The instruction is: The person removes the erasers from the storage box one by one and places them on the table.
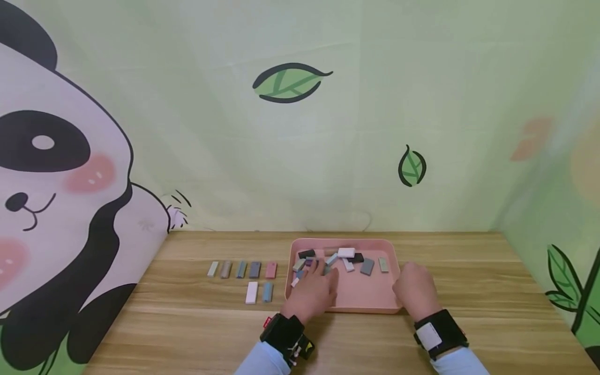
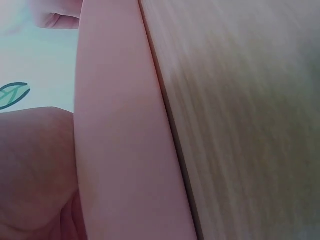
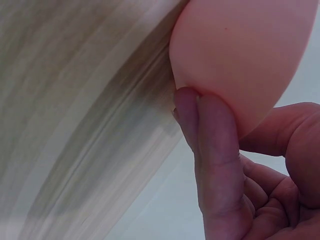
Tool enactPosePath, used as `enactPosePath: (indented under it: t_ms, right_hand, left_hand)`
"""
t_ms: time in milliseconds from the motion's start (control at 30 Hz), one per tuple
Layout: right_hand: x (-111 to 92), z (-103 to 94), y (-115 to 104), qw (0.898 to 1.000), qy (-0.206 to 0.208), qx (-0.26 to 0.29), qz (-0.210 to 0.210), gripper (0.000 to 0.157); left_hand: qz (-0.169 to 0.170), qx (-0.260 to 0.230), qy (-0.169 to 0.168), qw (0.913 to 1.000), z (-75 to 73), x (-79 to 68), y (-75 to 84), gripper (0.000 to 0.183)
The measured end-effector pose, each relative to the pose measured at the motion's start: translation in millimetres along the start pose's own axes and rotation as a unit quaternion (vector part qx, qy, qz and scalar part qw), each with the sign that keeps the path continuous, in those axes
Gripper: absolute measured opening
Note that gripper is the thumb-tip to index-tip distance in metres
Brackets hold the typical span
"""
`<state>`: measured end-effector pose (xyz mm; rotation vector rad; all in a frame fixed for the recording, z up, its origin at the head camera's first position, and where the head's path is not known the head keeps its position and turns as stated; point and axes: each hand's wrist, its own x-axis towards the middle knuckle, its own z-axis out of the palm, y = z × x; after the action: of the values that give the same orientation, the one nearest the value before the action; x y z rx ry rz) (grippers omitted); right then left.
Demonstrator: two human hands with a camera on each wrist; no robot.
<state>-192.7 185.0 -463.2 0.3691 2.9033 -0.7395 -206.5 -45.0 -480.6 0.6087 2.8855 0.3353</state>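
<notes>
A shallow pink tray (image 1: 361,294) stands on the table with several small flat rectangular blocks in it, among them a white block (image 1: 346,252), a grey block (image 1: 367,266) and a pale green block (image 1: 383,264). My left hand (image 1: 311,291) reaches over the tray's near left part, fingers spread and pointing down among the blocks; what lies under the fingertips is hidden. At the tray's right side, my right hand (image 1: 416,291) pinches the wall between thumb and fingers (image 3: 217,145), as the right wrist view shows. The left wrist view shows the tray's outer wall (image 2: 120,120) beside that hand.
Left of the tray, several blocks lie in two rows on the wooden table (image 1: 187,312). The back row ends in a pink block (image 1: 271,270); the front row has a white block (image 1: 251,292) and a blue block (image 1: 267,292). A printed backdrop (image 1: 356,114) rises behind.
</notes>
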Motion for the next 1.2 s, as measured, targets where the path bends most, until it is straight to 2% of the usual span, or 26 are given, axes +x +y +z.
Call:
enactPosePath:
  t_ms: [267,467,667,767,1000,1200]
  right_hand:
    - [1,0.4,0,1.0,0.001,-0.005,0.001,0.013]
    - [0,0.5,-1,1.0,0.001,-0.002,0.002,0.013]
    - [0,-1.0,-1,1.0,0.0,0.008,0.003,0.012]
    - [0,-0.3,0,1.0,-0.004,0.014,0.004,0.012]
    - [0,-0.4,-1,1.0,-0.007,0.005,0.006,0.013]
    - [0,-2.3,0,1.0,-0.017,0.002,0.006,0.013]
  left_hand:
    - [-0.01,-0.008,-0.016,0.9998,-10.2,-7.8,6.1,0.047]
    - [-0.013,0.014,0.021,0.9996,-10.7,-6.9,7.4,0.042]
    - [0.01,0.069,0.055,0.996,-8.0,2.7,4.7,0.018]
    - [0.015,0.084,0.068,0.994,-6.3,5.4,4.2,0.014]
    - [0.008,0.063,0.079,0.9948,-5.6,5.7,5.1,0.012]
    - [0.023,0.066,0.072,0.9949,-5.3,6.5,2.5,0.01]
